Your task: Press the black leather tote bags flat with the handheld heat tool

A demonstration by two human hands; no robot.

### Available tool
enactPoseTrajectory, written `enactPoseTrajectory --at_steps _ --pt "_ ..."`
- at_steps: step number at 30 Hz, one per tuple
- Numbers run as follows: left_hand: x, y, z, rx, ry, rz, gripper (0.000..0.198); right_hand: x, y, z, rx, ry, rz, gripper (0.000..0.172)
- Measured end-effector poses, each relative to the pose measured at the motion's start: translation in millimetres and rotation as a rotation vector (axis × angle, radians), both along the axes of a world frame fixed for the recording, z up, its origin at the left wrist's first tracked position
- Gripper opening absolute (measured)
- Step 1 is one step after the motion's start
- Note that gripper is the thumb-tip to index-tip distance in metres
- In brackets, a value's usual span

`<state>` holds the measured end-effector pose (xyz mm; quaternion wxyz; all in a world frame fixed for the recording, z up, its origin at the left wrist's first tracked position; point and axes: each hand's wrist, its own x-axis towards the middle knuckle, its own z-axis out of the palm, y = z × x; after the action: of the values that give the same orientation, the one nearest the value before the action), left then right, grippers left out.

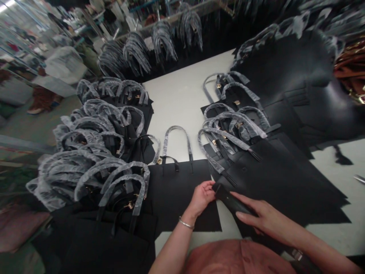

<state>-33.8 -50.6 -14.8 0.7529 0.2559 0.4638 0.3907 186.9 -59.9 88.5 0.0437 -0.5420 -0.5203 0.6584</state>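
My left hand [202, 198], with a bracelet at the wrist, pinches the upper end of a black leather piece [232, 203]. Around the lower part of that same piece, my right hand [264, 217] is closed, thumb and fingers on its edges. The piece looks folded or seen edge-on, and its lower part is hidden. Just left of my hands lies a flat black bag panel [182, 194] with a plastic-wrapped handle [177, 131] and a small strap. To the right, black bag panels [273, 175] are stacked, with wrapped handles [228, 121] pointing away from me.
A pile of black panels with wrapped handles [94, 152] covers the left side. Large black leather pieces [308, 83] lie at the right back, near brown pieces [352, 66]. Bundles of wrapped handles [164, 40] hang beyond the white table [176, 91].
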Motion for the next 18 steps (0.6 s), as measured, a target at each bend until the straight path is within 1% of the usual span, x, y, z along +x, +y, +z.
enactPoseTrajectory --at_steps 3,6,12,16,18 --pt "2.6 -7.4 -2.2 -0.01 -0.057 0.035 0.058 0.4 0.8 -3.4 -0.022 0.019 -0.023 0.067" --pt "11.0 -13.9 -6.2 -0.012 -0.046 0.079 0.054 1.8 0.9 -5.8 -0.038 0.021 -0.055 0.07" --pt "31.6 -19.3 -15.2 -0.019 0.016 0.283 0.042 1.0 3.5 -8.0 -0.05 0.05 -0.094 0.074" --pt "38.4 -18.3 -14.4 0.036 0.018 0.295 0.035 -11.9 13.4 -10.1 -0.058 0.055 -0.131 0.075" --pt "40.8 -17.4 -12.6 0.055 0.005 0.29 0.033 -18.4 18.9 -11.5 -0.037 0.068 -0.152 0.074"
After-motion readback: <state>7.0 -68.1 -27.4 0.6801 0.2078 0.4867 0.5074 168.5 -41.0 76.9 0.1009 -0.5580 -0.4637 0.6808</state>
